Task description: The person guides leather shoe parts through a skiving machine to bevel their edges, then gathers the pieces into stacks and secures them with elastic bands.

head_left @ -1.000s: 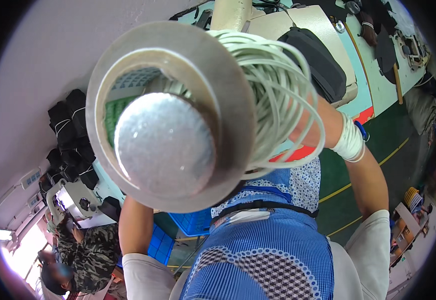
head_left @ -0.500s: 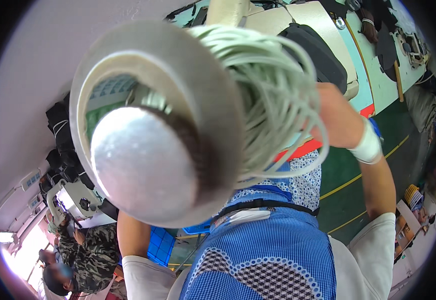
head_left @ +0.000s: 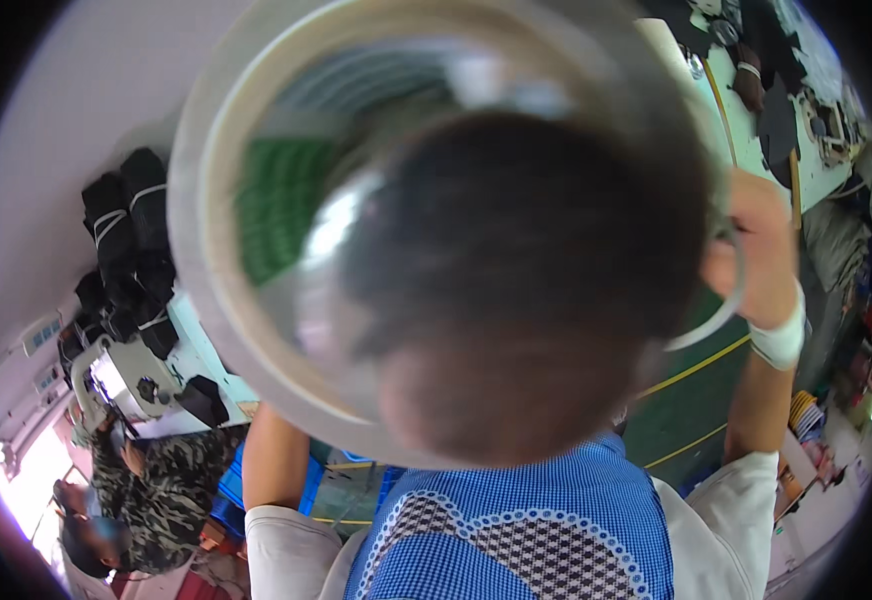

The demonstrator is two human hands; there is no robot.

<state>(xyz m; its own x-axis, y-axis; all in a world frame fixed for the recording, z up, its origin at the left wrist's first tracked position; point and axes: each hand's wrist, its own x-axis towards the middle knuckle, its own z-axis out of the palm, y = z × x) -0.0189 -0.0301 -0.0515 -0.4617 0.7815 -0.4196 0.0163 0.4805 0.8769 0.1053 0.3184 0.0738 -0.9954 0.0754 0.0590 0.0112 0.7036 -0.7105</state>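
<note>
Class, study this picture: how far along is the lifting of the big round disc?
Done: the disc is raised close to the camera, filling most of the view. In hand: the right hand grips its rim; the left forearm rises behind it, hand hidden. Left: probably setting it somewhere; it rests on nothing visible.

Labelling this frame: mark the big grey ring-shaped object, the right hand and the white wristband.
grey ring-shaped object [head_left: 218, 330]: head view, on its pale outer rim at the left.
right hand [head_left: 761, 255]: head view, middle of the hand at the object's right edge.
white wristband [head_left: 781, 340]: head view, centre of the band on the right wrist.
</note>
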